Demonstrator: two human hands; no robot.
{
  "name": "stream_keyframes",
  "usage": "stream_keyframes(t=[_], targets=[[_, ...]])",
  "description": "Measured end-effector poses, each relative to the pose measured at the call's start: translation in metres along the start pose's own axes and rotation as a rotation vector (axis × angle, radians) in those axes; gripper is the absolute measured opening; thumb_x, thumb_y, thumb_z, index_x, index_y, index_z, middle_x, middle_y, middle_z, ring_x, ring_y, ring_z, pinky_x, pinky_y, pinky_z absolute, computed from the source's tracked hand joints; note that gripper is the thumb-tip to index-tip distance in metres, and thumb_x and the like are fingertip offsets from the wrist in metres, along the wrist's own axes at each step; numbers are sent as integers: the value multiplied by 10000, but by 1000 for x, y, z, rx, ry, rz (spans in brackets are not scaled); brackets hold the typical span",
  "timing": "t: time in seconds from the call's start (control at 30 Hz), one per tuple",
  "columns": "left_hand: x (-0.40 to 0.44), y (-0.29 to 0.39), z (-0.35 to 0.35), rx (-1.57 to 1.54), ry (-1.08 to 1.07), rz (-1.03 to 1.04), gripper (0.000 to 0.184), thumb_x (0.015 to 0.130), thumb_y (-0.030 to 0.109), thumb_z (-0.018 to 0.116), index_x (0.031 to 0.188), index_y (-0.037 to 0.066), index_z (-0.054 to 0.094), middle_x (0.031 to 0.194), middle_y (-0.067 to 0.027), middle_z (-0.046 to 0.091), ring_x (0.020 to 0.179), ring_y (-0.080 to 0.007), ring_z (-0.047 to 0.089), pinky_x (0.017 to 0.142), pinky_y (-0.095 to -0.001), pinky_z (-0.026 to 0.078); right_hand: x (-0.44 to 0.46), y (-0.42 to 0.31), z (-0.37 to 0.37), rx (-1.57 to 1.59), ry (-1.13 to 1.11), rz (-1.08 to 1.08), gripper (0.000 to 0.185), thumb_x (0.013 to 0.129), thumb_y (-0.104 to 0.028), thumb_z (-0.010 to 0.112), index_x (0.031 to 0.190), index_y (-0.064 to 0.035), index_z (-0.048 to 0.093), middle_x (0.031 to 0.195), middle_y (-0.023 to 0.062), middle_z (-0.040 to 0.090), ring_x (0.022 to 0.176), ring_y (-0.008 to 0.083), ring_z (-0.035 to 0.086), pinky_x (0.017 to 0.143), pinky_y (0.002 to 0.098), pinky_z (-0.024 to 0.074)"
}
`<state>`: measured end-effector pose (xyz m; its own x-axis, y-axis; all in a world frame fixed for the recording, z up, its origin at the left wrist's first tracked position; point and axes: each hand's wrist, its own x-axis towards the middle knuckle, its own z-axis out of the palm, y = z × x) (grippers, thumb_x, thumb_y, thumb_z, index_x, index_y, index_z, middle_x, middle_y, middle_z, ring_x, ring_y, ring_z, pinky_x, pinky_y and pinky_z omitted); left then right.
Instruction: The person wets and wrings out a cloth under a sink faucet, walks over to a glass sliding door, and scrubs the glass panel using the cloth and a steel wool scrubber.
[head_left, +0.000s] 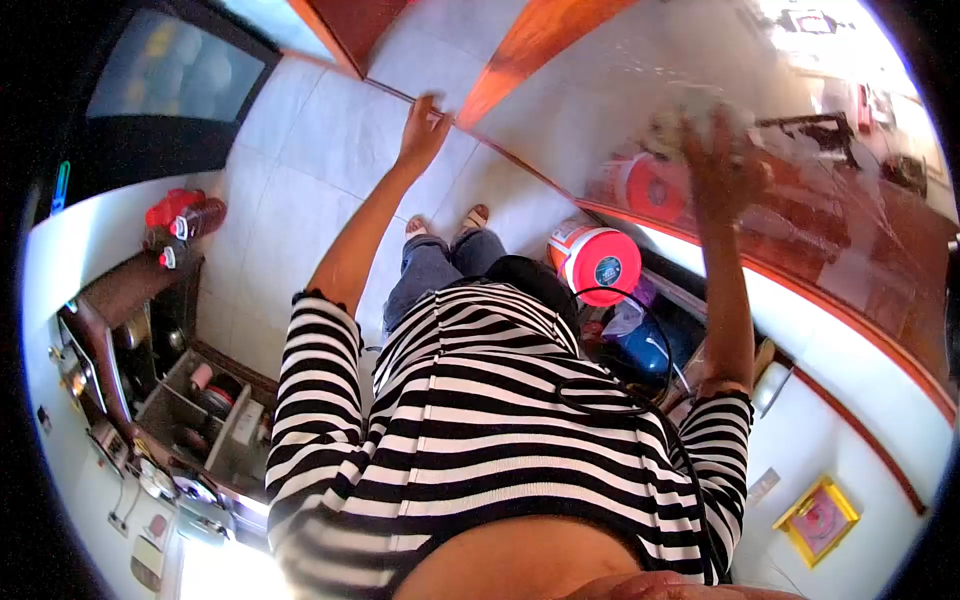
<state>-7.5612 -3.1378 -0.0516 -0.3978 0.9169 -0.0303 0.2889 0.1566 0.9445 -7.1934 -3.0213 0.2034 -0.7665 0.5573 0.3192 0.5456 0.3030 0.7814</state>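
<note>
My left hand [425, 132] is at the lower edge of the wood-framed glass panel [590, 110], its fingers bent round the thin reddish-brown edge. Farther right, my right hand [718, 165] is raised against the glass, blurred, its fingers over a pale, crumpled cloth [680, 125]. Whitish streaks and reflections show on the glass around that hand. A white and orange bucket with a red lid [610, 268] stands below the panel, and its reflection shows in the glass.
My sandalled feet [474, 216] are on the pale tiled floor [270, 210]. Beside the bucket lie a blue bag [648, 345] and a black cable. At left are red bottles [200, 217], a dark screen [175, 68] and open shelving [180, 400]. A yellow-framed picture [818, 520] is at lower right.
</note>
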Motion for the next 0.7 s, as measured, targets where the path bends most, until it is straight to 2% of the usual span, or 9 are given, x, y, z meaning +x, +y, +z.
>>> stream_keyframes(t=[0.07, 0.13, 0.17, 0.23, 0.37, 0.43, 0.53, 0.57, 0.7], targets=[[-70, -89, -18, 189, -6, 26, 356, 791, 199, 620, 1117, 74, 552, 1083, -140, 575, 1001, -325, 530, 870, -409, 447, 3, -55, 11, 218, -141, 9, 500, 852, -447, 543, 1320, -314, 428, 1286, 83, 443, 1128, 242, 469, 836, 495, 407], [-152, -148, -46, 149, -42, -265, 320, 796, 187, 604, 1102, 101, 563, 1071, -137, 592, 961, -322, 567, 837, -397, 470, -12, -107, 58, 185, 84, -85, 516, 832, -473, 551, 1311, -313, 440, 1284, 86, 424, 1126, 230, 460, 784, 508, 414], [-195, -163, -65, 268, -12, -220, 303, 795, 166, 600, 1090, 108, 563, 1040, -138, 601, 916, -319, 586, 806, -398, 483, -11, -132, 71, 292, 57, -91, 478, 845, -443, 534, 1295, -303, 458, 1300, 45, 426, 1152, 218, 433, 793, 514, 396], [-275, -183, -97, 290, 50, -352, 281, 785, 131, 606, 1062, 105, 564, 1000, -149, 610, 886, -305, 594, 782, -392, 486, -12, -183, 83, 507, -11, -93, 407, 871, -383, 501, 1265, -283, 494, 1333, -36, 430, 1205, 194, 380, 810, 526, 362], [-378, -144, -127, 393, 105, -904, 245, 835, 172, 579, 1069, 97, 563, 908, -118, 610, 775, -264, 589, 702, -388, 484, -27, -259, 135, 239, -122, -607, 372, 840, -317, 517, 1200, -225, 544, 1231, 33, 453, 1175, 256, 369, 807, 534, 356], [-419, -145, -121, 438, 203, -999, 236, 852, 198, 561, 1067, 100, 565, 865, -101, 617, 755, -241, 587, 682, -378, 478, -32, -286, 152, 208, -258, -778, 339, 838, -258, 508, 1168, -214, 571, 1243, 25, 450, 1201, 266, 339, 822, 549, 336], [-423, -102, -67, 409, 514, -991, 230, 854, 211, 552, 1059, 108, 570, 829, -99, 623, 745, -229, 586, 677, -361, 475, -24, -297, 150, 225, -244, -795, 253, 814, -276, 516, 1031, -224, 635, 1252, -1, 463, 1194, 233, 368, 794, 521, 337], [-427, -104, -50, 348, 384, -1082, 225, 850, 210, 548, 1051, 113, 574, 829, -104, 627, 747, -220, 589, 685, -349, 477, -17, -291, 139, 268, -284, -804, 251, 815, -270, 516, 1033, -231, 632, 1253, 1, 463, 1199, 230, 364, 799, 523, 335], [-376, -92, 43, 160, 320, -802, 197, 844, 162, 548, 1017, 87, 603, 906, -154, 633, 808, -284, 621, 721, -386, 490, 18, -236, 90, 485, -336, -693, 315, 817, -224, 546, 1126, -261, 596, 1251, 12, 445, 1214, 252, 340, 800, 529, 339]])
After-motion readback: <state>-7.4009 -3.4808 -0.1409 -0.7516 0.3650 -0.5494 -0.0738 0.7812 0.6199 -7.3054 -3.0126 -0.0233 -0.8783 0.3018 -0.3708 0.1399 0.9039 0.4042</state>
